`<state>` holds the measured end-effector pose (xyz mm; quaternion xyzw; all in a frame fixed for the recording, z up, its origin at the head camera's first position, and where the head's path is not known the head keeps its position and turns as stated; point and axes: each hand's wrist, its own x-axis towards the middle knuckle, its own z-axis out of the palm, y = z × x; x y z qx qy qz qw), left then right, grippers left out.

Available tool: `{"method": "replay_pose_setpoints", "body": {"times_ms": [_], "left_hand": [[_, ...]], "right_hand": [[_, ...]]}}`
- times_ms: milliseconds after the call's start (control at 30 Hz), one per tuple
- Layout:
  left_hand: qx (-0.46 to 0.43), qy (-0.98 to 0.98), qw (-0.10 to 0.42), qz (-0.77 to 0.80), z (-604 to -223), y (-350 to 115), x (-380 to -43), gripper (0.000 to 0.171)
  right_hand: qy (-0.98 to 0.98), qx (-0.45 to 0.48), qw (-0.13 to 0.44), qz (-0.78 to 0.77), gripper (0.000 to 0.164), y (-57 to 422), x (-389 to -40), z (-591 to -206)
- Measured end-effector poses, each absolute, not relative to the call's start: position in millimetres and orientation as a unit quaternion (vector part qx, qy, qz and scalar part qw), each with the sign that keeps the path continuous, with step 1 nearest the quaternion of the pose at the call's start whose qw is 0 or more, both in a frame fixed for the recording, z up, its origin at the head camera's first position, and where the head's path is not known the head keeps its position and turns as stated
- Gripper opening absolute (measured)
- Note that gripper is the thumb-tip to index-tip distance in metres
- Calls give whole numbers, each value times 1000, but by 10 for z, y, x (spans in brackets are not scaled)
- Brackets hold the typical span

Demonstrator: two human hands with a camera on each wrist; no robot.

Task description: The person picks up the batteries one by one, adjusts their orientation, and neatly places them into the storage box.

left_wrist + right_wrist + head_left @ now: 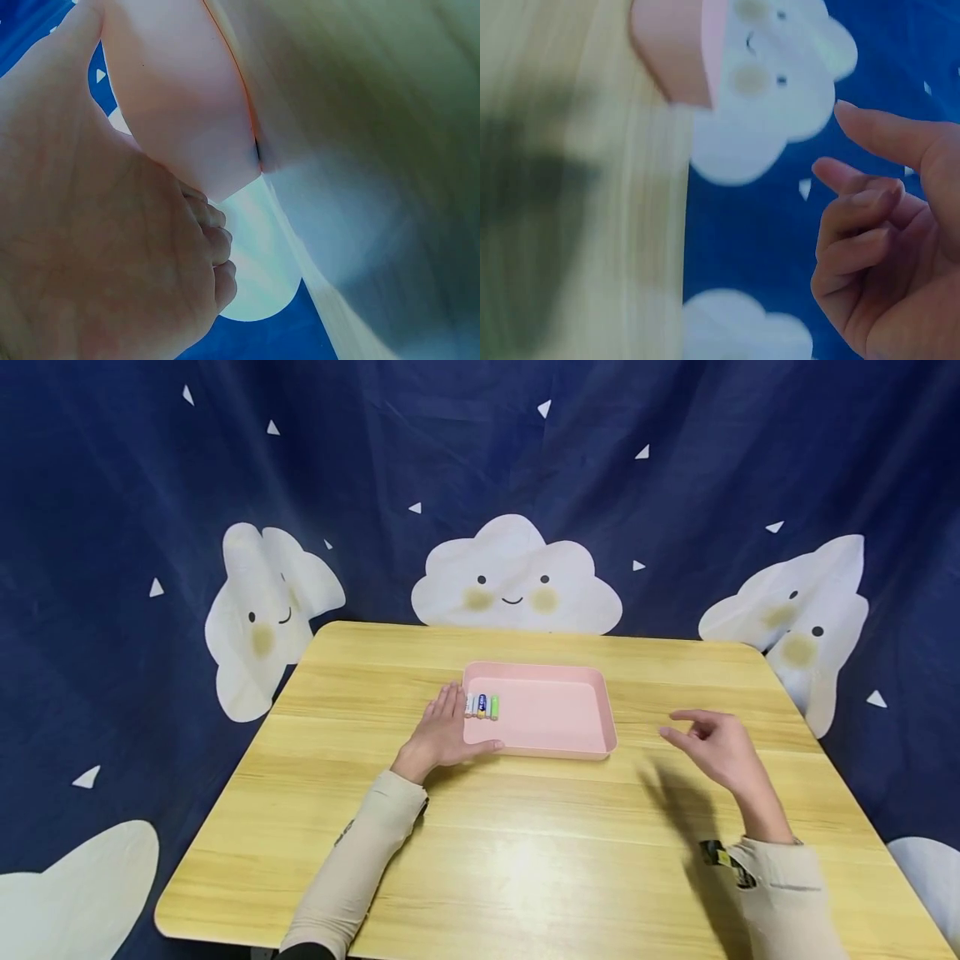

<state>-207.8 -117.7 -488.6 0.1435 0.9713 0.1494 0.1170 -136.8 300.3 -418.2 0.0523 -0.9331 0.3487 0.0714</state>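
Observation:
A shallow pink tray point(555, 708) lies on the table, with several small batteries point(482, 707) side by side at its left end, in white, blue and green. My left hand point(444, 732) rests against the tray's left side, fingers straight and thumb stretched along the front rim. In the left wrist view its palm point(105, 240) is beside the tray's outer wall point(180, 97). To the right of the tray, my right hand point(720, 750) hovers above the table, holding nothing. The right wrist view shows its thumb and forefinger apart and the other fingers loosely curled.
The light wooden table point(525, 835) has rounded corners. Behind it hangs a dark blue curtain point(360, 468) with white clouds and small triangles. A shadow of the right arm falls on the tabletop.

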Motion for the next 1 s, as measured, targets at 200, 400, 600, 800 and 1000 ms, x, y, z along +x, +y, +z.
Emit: {"method": "replay_pose_setpoints", "body": {"times_ms": [200,400,600,800,1000], "left_hand": [[141,973,120,140,-4940,-1171,-2119,132],[143,973,118,140,-4897,-1167,-2090,133],[139,972,118,145,-4876,-1169,-2060,130],[141,971,114,156,-4846,-1186,-2016,129],[145,971,116,152,-4850,-1180,-2042,130]], "right_hand": [[-942,8,86,323,43,3394,-1053,-4247],[-950,-26,86,299,46,3600,-770,-4350],[-956,-55,64,280,50,3709,-555,-4449],[-963,-90,31,252,56,3802,-466,-4531],[-965,-132,-37,225,68,3916,-452,-4561]]}}
